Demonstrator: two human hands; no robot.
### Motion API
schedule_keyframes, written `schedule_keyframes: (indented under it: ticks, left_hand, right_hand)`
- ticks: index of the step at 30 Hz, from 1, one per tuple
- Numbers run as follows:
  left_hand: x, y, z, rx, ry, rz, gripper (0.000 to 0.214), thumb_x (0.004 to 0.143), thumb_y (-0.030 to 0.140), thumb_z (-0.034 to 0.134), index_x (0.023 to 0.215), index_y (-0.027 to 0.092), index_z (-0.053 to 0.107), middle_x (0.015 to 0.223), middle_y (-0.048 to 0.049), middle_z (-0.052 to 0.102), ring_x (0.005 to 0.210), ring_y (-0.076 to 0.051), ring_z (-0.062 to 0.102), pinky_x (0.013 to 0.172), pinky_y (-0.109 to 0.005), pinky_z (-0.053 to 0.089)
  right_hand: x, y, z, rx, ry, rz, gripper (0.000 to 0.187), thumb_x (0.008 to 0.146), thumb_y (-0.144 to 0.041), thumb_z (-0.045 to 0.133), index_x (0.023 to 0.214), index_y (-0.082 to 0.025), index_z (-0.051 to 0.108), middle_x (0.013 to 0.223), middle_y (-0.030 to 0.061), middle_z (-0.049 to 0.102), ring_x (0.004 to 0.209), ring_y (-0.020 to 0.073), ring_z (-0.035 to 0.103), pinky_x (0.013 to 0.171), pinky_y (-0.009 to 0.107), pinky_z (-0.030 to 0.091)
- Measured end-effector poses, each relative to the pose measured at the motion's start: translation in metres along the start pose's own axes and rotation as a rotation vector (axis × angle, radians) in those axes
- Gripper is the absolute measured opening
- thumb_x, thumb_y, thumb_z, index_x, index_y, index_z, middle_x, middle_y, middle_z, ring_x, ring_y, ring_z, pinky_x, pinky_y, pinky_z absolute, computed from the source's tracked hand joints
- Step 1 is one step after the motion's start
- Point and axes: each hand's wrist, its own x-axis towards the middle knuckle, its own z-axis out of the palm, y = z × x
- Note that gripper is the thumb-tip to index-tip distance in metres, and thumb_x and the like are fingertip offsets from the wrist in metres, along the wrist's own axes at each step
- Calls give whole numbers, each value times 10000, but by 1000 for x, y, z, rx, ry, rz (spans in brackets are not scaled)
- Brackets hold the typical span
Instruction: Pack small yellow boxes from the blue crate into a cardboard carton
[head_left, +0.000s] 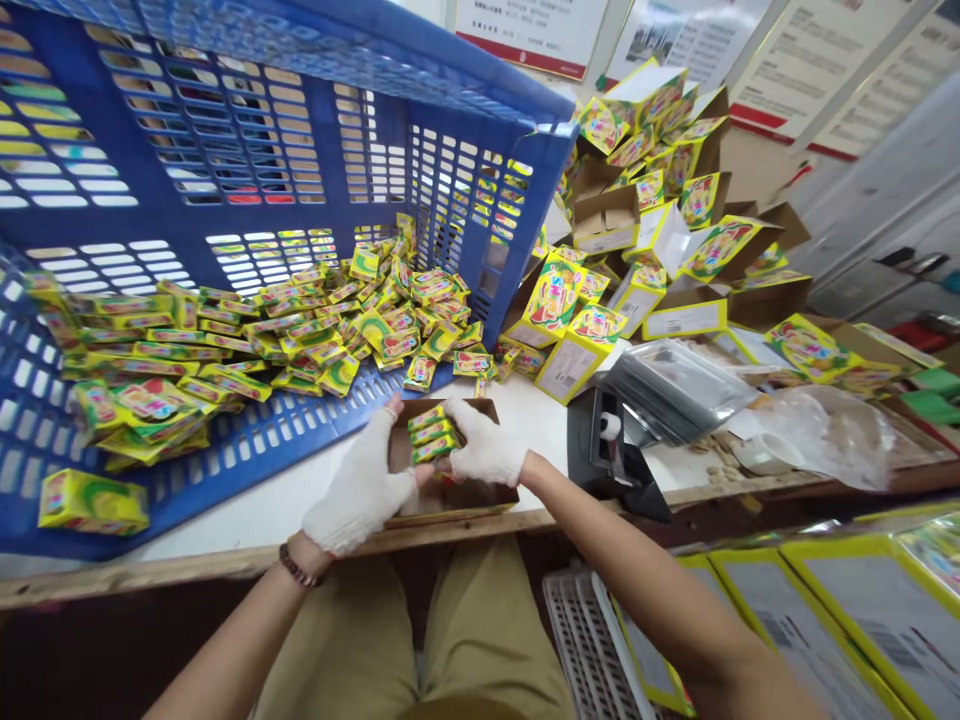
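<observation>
Left hand [362,492], white-gloved, and right hand [484,446], likewise gloved, clasp a small stack of yellow packets [433,433] between them, long axes running 8 to 2 o'clock, over an open brown carton [450,495] at the counter [247,505] edge. At 10 o'clock, tipped blue crate [225,150] spilling loose packets [300,320]. At 2 o'clock, heaped yellow boxes [645,210]; at 3 o'clock, black tape dispenser [611,455].

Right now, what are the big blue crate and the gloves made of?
The blue crate looks like hard moulded plastic with a slight sheen: its walls are one solid colour, pierced by neat rows of slots. The gloves on the left hand and right hand look like white knitted fabric, probably cotton: matte and soft-wrinkled.
</observation>
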Motion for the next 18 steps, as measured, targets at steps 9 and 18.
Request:
schedule_keyframes:
  ticks: [9, 18]
  left_hand:
    - [1, -5, 24, 521, -122, 103, 852, 533, 154, 734, 1360, 151, 532, 961, -148, 705, 1075, -416, 605, 1136, -598, 175]
    - [1, -2, 13, 669, -264, 108, 829, 584, 174, 700, 1386, 125, 495, 1218, -227, 650, 1234, -425, 538, 1146, -623, 156]
  right_hand:
    - [-22, 5, 3, -279, 105, 21, 557, 618, -158, 763, 1103, -210, 495, 1135, 46, 534, 940, 200, 595, 882, 398, 518]
    - [-6, -9, 17, -993, -142, 14, 694, 749, -261, 716, 1367, -99, 444, 1223, 193, 550, 1074, 335, 578, 895, 455, 496]
